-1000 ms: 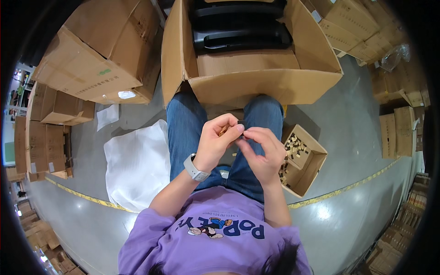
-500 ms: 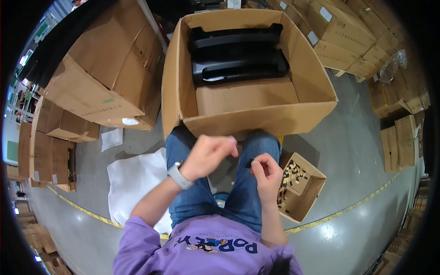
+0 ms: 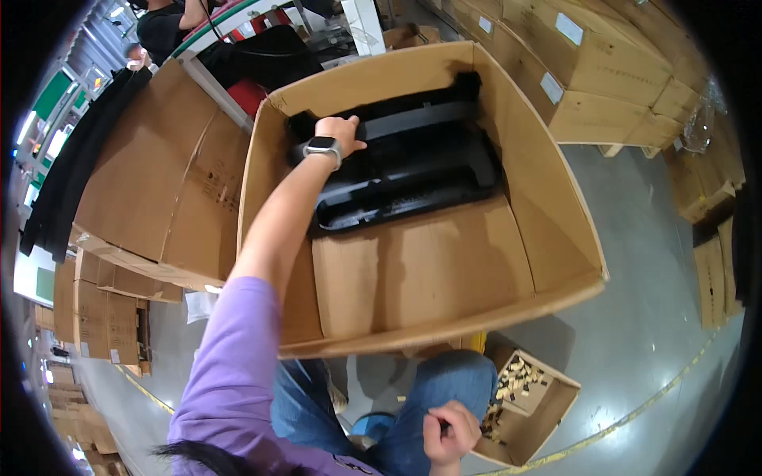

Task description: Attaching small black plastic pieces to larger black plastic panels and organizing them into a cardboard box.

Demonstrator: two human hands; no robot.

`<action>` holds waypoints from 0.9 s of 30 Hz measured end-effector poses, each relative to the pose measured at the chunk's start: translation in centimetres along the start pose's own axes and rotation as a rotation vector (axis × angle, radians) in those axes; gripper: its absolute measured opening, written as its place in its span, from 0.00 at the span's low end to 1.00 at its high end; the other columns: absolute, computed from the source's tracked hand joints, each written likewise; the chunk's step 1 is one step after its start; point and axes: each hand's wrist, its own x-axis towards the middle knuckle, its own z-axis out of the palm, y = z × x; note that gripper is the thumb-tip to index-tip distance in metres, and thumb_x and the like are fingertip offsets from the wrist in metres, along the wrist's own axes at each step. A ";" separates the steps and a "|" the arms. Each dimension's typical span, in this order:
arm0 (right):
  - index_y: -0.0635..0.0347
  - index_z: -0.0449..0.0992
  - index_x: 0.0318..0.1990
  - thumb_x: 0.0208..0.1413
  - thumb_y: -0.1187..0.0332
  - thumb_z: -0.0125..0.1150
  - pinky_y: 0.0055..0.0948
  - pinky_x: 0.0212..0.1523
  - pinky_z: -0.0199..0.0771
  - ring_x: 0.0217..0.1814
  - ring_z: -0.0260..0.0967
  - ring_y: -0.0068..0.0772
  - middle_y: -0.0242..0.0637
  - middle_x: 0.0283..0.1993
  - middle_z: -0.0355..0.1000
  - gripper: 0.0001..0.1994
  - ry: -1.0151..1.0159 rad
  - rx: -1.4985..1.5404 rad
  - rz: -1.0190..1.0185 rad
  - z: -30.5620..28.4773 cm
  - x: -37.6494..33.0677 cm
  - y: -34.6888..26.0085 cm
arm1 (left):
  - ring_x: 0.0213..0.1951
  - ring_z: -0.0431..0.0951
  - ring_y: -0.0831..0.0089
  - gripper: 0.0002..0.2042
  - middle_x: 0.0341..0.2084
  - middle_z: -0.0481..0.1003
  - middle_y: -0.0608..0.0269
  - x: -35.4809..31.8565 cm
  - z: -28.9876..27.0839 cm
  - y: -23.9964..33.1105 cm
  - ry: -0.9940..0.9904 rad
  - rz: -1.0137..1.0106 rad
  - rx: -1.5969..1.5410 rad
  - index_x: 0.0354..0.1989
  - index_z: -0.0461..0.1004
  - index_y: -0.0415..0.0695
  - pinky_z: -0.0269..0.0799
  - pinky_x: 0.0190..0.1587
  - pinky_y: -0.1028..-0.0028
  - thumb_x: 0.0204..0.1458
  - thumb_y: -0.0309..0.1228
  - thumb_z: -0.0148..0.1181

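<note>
Inside a large open cardboard box lie glossy black moulded plastic panels; the nearer panel has a long recess along its front. My left hand, with a watch on its wrist, reaches into the box and grips the ridge of the farther black panel near its left end. Low in the view, above my right thigh, my right hand is closed, fingers curled. A dark bit shows between its fingers, too small to name.
A small cardboard box with many small black and tan pieces stands right of my knee. Tall cartons stand at left, stacked cartons at far right. A metal-framed bench is behind the box. A person is at far left.
My left hand has gone from above my lap forward into the box and taken hold of the farther panel. My right hand has dropped lower. The view has leaned closer to the box.
</note>
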 end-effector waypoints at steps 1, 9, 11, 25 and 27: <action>0.65 0.71 0.25 0.42 0.81 0.59 0.19 0.20 0.59 0.18 0.62 0.27 0.36 0.19 0.65 0.03 -0.001 0.016 -0.011 -0.3 0.1 0.0 | 0.41 0.77 0.59 0.34 0.32 0.78 0.55 1.8 0.6 0.0 -0.039 0.009 0.054 0.55 0.65 0.48 0.72 0.40 0.65 0.42 0.54 0.63; 0.67 0.72 0.29 0.46 0.79 0.58 0.21 0.23 0.62 0.22 0.63 0.27 0.38 0.24 0.66 0.03 0.088 0.183 0.111 -0.7 -0.4 1.7 | 0.31 0.77 0.55 0.24 0.23 0.77 0.54 1.8 -0.2 1.1 -0.196 0.573 0.049 0.25 0.80 0.44 0.72 0.33 0.62 0.30 0.54 0.68; 0.67 0.70 0.28 0.46 0.79 0.58 0.18 0.20 0.57 0.18 0.60 0.23 0.35 0.20 0.63 0.03 0.131 0.277 0.137 -0.4 -1.2 2.6 | 0.26 0.75 0.53 0.23 0.18 0.74 0.54 -1.0 -1.9 1.4 -0.195 0.618 -0.069 0.15 0.73 0.41 0.69 0.28 0.60 0.30 0.52 0.68; 0.66 0.69 0.29 0.46 0.80 0.55 0.19 0.28 0.66 0.29 0.61 0.25 0.38 0.32 0.63 0.03 -0.043 0.348 -0.038 -1.1 -3.5 -3.0 | 0.25 0.76 0.58 0.07 0.17 0.72 0.58 -33.8 -16.1 2.5 0.085 0.701 -0.318 0.14 0.73 0.42 0.72 0.27 0.64 0.32 0.33 0.57; 0.65 0.69 0.28 0.46 0.80 0.55 0.20 0.28 0.66 0.28 0.62 0.27 0.39 0.29 0.63 0.02 -0.146 0.346 -0.093 -1.8 -4.5 -5.4 | 0.24 0.75 0.60 0.07 0.17 0.71 0.60 -38.6 -14.9 1.4 0.163 0.699 -0.438 0.13 0.73 0.44 0.71 0.27 0.64 0.33 0.33 0.58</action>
